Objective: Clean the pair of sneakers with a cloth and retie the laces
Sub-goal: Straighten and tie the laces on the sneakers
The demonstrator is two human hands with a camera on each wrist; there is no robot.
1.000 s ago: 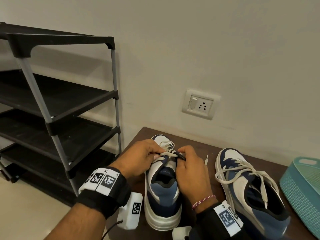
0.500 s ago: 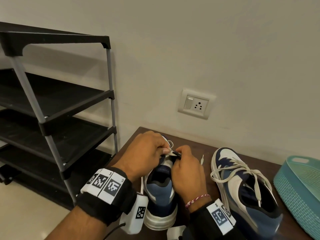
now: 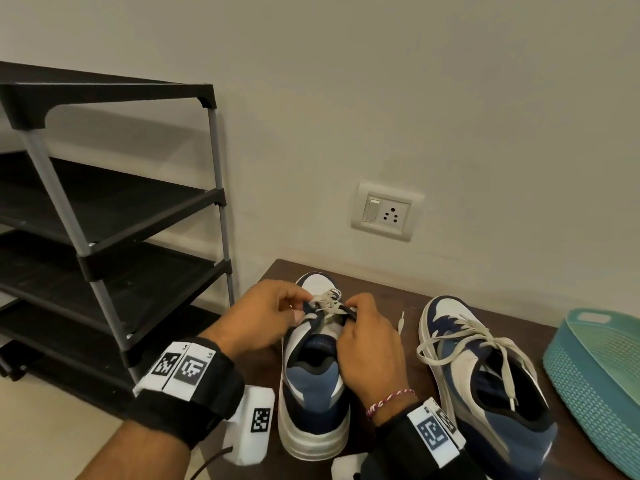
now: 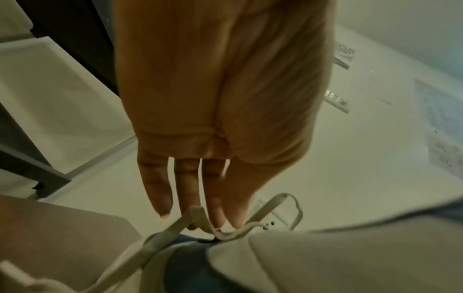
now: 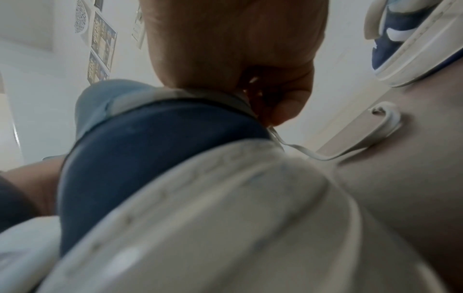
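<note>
On the table (image 3: pixel 408 306), two sneakers; both hands' fingers pinch one's laces (image 3: pixel 327 304).

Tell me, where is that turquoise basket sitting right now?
In the head view, the turquoise basket sits at the far right edge of the brown table, just right of the unlaced sneaker and partly cut off by the frame.
</note>
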